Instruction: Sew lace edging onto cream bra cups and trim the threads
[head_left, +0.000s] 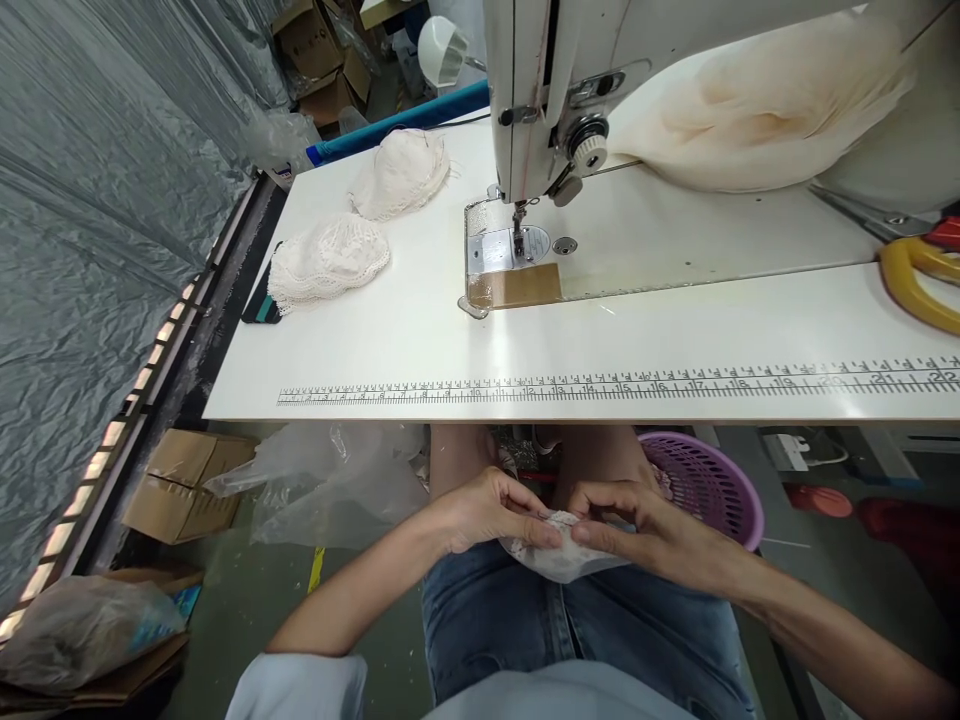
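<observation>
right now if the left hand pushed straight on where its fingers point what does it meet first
The left hand would first meet the white lacy piece it already pinches, then probably the right hand just beyond, though depth is unclear here.

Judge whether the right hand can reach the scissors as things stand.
Probably yes: the scissors lie on that side of the table, handle exposed, though the right hand would have to release the white cloth.
</observation>
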